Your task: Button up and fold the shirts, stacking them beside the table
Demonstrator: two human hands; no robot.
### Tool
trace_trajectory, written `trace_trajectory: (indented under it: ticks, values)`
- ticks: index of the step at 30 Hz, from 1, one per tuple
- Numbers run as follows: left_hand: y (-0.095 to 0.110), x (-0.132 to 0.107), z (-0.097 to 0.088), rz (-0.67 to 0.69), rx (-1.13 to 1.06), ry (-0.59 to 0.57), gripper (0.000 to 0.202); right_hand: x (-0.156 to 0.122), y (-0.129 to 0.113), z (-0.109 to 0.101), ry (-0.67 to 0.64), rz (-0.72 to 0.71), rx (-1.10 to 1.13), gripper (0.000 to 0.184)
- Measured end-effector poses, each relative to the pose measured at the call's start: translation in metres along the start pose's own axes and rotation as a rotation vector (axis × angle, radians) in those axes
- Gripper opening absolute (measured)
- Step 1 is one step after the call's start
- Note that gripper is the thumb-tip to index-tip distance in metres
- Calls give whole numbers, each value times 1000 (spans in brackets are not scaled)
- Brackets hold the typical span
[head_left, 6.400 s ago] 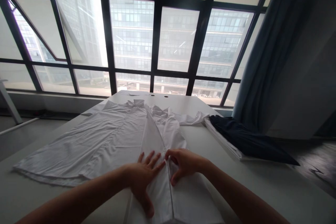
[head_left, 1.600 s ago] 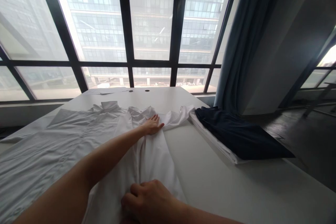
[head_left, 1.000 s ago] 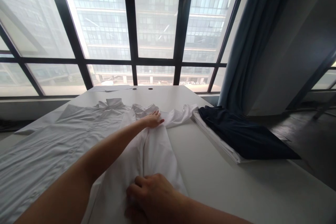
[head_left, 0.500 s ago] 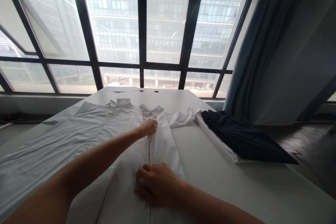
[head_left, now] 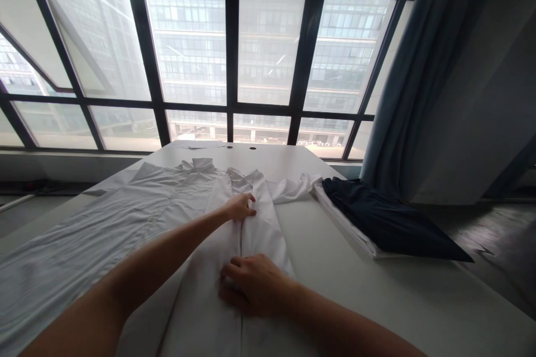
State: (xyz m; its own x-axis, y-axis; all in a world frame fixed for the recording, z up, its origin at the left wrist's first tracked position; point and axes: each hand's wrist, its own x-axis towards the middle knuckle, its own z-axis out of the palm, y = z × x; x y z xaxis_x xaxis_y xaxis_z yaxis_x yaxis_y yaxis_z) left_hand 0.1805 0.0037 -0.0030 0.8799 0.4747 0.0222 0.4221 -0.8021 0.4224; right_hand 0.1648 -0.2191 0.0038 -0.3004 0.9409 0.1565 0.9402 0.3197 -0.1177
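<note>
A white coat (head_left: 268, 234) lies lengthwise on the table, collar at the far end and its front seam running toward me. Over the upper part of that seam is my left hand (head_left: 242, 207), thumb and forefinger parted in a curve just above the cloth. Closer to me, my right hand (head_left: 262, 285) rests on the front edge with its fingers curled into the fabric; their tips are dark and partly hidden. A second, wrinkled white garment (head_left: 138, 217) spreads out on the left, partly under my left forearm.
Folded dark navy cloth (head_left: 385, 220) lies on folded white cloth (head_left: 345, 223) at the right edge of the white table (head_left: 335, 284). A white sleeve (head_left: 293, 188) stretches toward that pile. Tall windows (head_left: 268, 44) and a blue curtain (head_left: 402, 106) stand behind.
My left thumb and forefinger have come apart from a closed pinch at the coat's front. My right hand stays at the lower front edge. The view has shifted slightly.
</note>
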Motion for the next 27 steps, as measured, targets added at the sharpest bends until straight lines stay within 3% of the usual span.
trace_trajectory:
  ticks: [3,6,11,17,20,23,25,27]
  values:
    - [1,-16,8,127,195,179,44,-2,2,-3,6,-23,45,32]
    - [0,-42,7,300,317,227,48,-5,12,-6,70,6,106,31]
    - [-14,-92,1,459,338,-21,56,-11,49,-7,271,232,112,27]
    - [-36,-155,-12,390,240,-237,77,-32,112,0,181,361,195,30]
    - [-29,-189,-20,437,185,-265,81,-40,135,4,186,462,185,36]
    - [-10,-221,-26,582,124,-293,81,-43,143,8,165,504,159,41]
    - [2,-237,-21,701,86,-325,79,-42,142,9,157,519,145,42]
    - [8,-245,-5,827,46,-346,69,-41,138,8,154,525,141,43]
